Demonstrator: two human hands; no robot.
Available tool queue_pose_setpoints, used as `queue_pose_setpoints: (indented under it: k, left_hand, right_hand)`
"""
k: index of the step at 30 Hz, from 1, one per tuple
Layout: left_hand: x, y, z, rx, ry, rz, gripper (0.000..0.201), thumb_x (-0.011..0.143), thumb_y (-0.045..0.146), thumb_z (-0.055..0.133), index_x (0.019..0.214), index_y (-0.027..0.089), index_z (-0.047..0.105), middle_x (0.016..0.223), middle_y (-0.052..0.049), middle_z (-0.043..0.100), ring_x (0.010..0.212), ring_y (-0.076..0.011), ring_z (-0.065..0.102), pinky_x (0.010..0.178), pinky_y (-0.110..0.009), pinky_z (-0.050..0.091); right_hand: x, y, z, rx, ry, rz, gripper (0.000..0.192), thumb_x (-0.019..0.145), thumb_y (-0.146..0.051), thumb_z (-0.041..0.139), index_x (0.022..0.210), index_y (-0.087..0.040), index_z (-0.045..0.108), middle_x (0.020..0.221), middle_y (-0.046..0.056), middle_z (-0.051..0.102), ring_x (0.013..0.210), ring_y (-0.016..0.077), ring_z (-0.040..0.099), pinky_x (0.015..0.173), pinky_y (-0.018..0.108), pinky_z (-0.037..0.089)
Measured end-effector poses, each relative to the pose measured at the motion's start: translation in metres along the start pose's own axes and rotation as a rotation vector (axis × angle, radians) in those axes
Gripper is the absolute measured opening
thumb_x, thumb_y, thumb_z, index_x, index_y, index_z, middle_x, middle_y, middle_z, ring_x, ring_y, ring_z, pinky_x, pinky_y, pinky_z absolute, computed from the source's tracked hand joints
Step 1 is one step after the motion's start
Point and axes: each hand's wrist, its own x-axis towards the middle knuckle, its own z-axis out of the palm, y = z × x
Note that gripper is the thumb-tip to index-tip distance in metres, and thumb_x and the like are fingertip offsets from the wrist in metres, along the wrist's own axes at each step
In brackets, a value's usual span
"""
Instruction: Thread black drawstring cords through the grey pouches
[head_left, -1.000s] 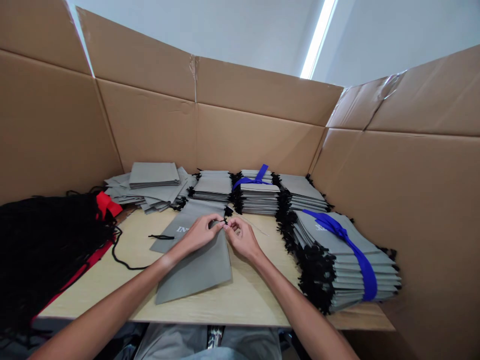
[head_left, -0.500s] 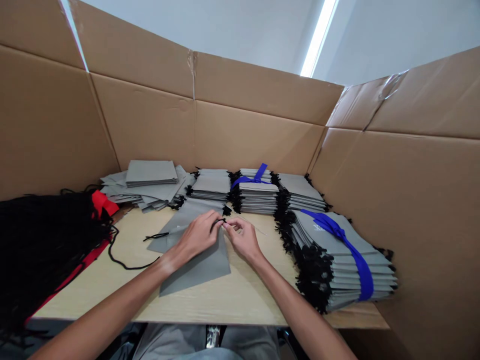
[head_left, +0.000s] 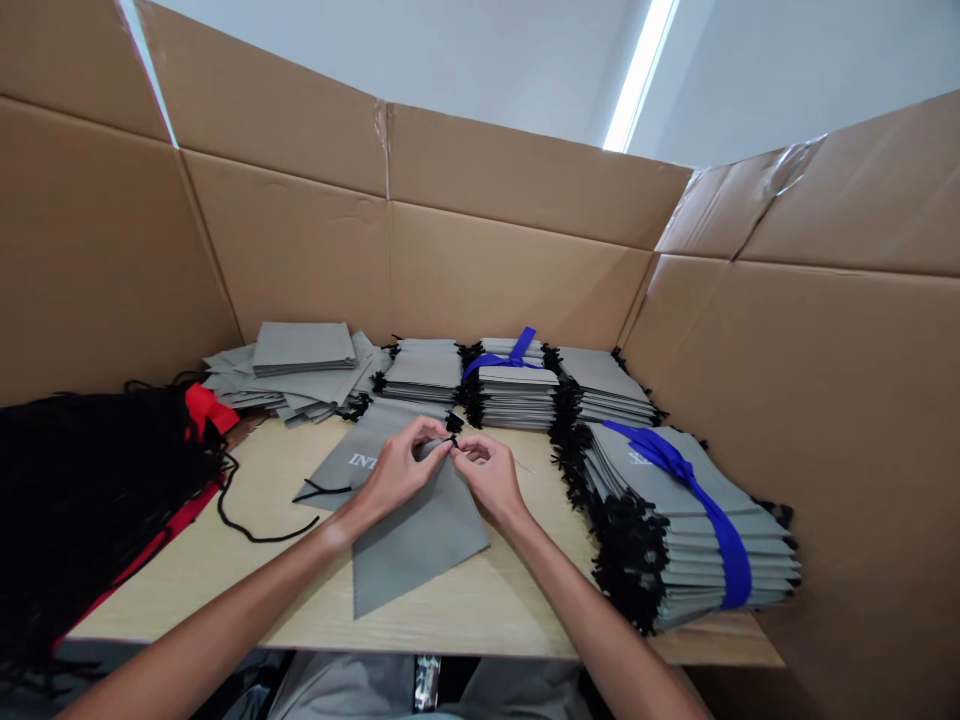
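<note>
My left hand (head_left: 405, 470) and my right hand (head_left: 489, 474) meet over the middle of the table, both closed in a pinch. Between their fingertips is a black cord (head_left: 454, 440) at the upper corner of a grey fabric pouch (head_left: 420, 550). The pouch hangs tilted below my fingers. Whether the cord is knotted there is too small to tell. Partly under my left hand lies another grey pouch (head_left: 334, 465) with white lettering, and a short end of black cord (head_left: 321, 490) rests on it.
Black cords (head_left: 82, 500) lie heaped on red cloth at left, one loose cord (head_left: 262, 538) trailing out. Loose grey pouches (head_left: 304, 345) are piled back left. Several corded stacks (head_left: 427, 362) line the back; a blue-tied bundle (head_left: 697, 490) stands right. Cardboard walls (head_left: 517, 270) surround the table.
The grey pouch has swung to the right, its lower edge shifting toward me. White lettering on the pouch beneath has come into view. My fingertips stay close together at the cord.
</note>
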Motion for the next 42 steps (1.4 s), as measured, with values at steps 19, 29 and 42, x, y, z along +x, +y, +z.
queue_pose_setpoints:
  k: [19, 29, 42]
  left_hand:
    - [-0.003, -0.005, -0.01, 0.005, -0.002, 0.055, 0.03, 0.097, 0.049, 0.073, 0.107, 0.026, 0.09, 0.117, -0.005, 0.087, 0.109, -0.0314, 0.084, 0.106, -0.048, 0.066]
    - [0.0, -0.008, -0.002, 0.119, 0.044, 0.152, 0.026, 0.102, 0.033, 0.061, 0.106, 0.025, 0.086, 0.112, -0.006, 0.087, 0.105, -0.0277, 0.081, 0.099, -0.042, 0.065]
    - [-0.001, -0.01, 0.012, 0.506, 0.131, 0.261, 0.023, 0.103, 0.009, 0.047, 0.111, 0.023, 0.064, 0.108, -0.009, 0.074, 0.1, -0.0275, 0.07, 0.087, -0.038, 0.05]
  right_hand:
    - [0.0, -0.001, 0.004, 0.107, 0.058, -0.011, 0.024, 0.077, -0.041, 0.076, 0.086, -0.019, 0.08, 0.086, 0.007, 0.08, 0.071, 0.0185, 0.066, 0.067, 0.03, 0.055]
    - [-0.007, -0.01, 0.01, -0.127, 0.147, -0.153, 0.015, 0.078, -0.034, 0.068, 0.086, -0.024, 0.077, 0.081, 0.002, 0.078, 0.063, 0.0179, 0.064, 0.069, 0.031, 0.056]
    - [-0.011, -0.011, 0.025, -0.089, 0.271, -0.008, 0.025, 0.086, -0.042, 0.074, 0.094, -0.022, 0.085, 0.092, 0.006, 0.082, 0.073, 0.0203, 0.064, 0.067, 0.031, 0.054]
